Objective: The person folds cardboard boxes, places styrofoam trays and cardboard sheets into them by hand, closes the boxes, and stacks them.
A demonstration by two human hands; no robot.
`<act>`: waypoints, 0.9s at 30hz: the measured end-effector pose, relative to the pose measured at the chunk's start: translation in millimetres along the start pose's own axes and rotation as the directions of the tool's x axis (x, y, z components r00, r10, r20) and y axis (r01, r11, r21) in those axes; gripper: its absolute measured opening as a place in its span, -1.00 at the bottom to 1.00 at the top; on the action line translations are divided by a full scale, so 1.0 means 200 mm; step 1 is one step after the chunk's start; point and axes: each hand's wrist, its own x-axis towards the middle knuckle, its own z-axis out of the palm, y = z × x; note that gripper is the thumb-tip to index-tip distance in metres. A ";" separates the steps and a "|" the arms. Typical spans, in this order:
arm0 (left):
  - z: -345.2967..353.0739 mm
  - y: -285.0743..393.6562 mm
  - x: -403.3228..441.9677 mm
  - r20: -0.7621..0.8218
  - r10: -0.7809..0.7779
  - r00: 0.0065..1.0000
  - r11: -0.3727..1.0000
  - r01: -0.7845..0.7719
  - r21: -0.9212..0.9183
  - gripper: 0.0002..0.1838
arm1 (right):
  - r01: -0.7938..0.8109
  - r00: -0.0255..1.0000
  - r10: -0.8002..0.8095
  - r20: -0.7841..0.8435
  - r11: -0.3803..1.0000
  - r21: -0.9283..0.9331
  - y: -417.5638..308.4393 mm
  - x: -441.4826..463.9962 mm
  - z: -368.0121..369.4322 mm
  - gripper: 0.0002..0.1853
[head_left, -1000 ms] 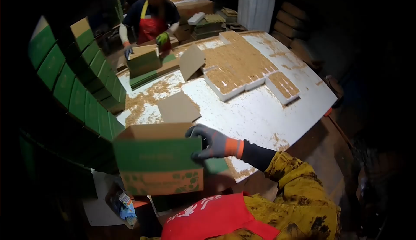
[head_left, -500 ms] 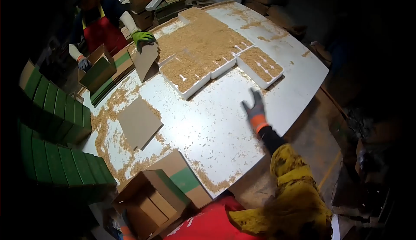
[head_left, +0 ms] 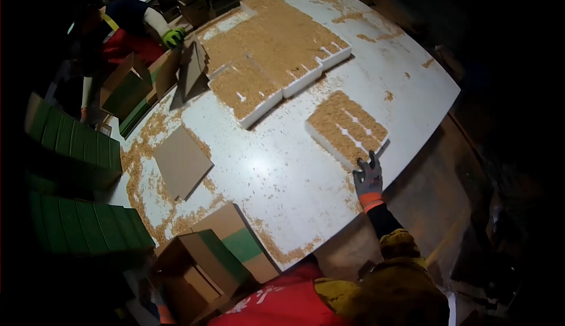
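My right hand (head_left: pixel 369 176), in a grey glove with an orange cuff, grips the near corner of a white foam tray (head_left: pixel 329 145). Sawdust-like brown filling covers this tray, with white divider tops showing through. It sits apart from a block of similar filled trays (head_left: pixel 263 112) further back on the white table (head_left: pixel 276 185). At the lower left, only the orange cuff of my left hand (head_left: pixel 166 314) shows clearly, beside an open cardboard box (head_left: pixel 200 270); its fingers are hidden.
Across the table, a co-worker's green-gloved hand (head_left: pixel 173 37) holds a cardboard sheet (head_left: pixel 191 70) near another open box (head_left: pixel 126 87). A flat cardboard piece (head_left: pixel 183 162) lies on the table. Green cartons (head_left: pixel 88 226) are stacked at left. Loose filling is scattered about.
My right hand has taken hold of the single tray's corner and drawn it toward me, away from the other trays. The co-worker has bent lower, and the cardboard sheet has shifted left.
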 end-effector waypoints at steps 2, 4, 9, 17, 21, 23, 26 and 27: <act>0.01 0.01 0.02 0.038 0.035 0.999 0.997 -0.032 -0.073 -0.51 | 0.074 0.997 -0.076 0.029 0.995 0.068 -0.05 -0.33 -0.06 -0.59; 0.03 0.01 0.04 0.096 0.069 0.993 0.981 -0.050 -0.189 -0.52 | 0.092 0.988 -0.104 0.118 0.991 0.101 -0.18 -0.61 -0.16 -0.58; 0.00 -0.12 0.12 0.338 0.269 0.902 0.789 -0.005 -0.614 -0.53 | -0.224 0.972 0.233 0.016 0.909 0.351 -0.23 -1.04 -0.12 -0.29; 0.20 0.23 -0.12 0.262 0.257 0.930 0.663 0.028 -0.748 -0.59 | -0.390 0.907 0.364 0.214 0.532 0.751 -0.26 -1.14 0.14 -0.24; 0.27 0.23 -0.14 0.288 0.143 0.947 0.643 0.132 -0.754 -0.52 | -0.501 0.856 0.173 0.487 0.048 0.864 -0.67 -0.92 -0.32 -0.46; 0.31 0.26 -0.15 0.128 0.203 0.971 0.741 -0.067 -0.668 -0.45 | -0.504 0.859 0.001 0.511 0.175 0.846 -0.94 -0.86 -0.47 -0.48; 0.32 0.34 -0.19 -0.047 0.361 0.931 0.818 -0.340 -0.463 -0.34 | -0.359 0.881 -0.166 0.442 0.372 0.856 -1.35 -0.85 -0.57 -0.45; 0.29 0.37 -0.23 -0.034 0.395 0.918 0.793 -0.359 -0.492 -0.32 | -0.281 0.881 -0.226 0.416 0.457 0.844 -1.45 -0.86 -0.55 -0.44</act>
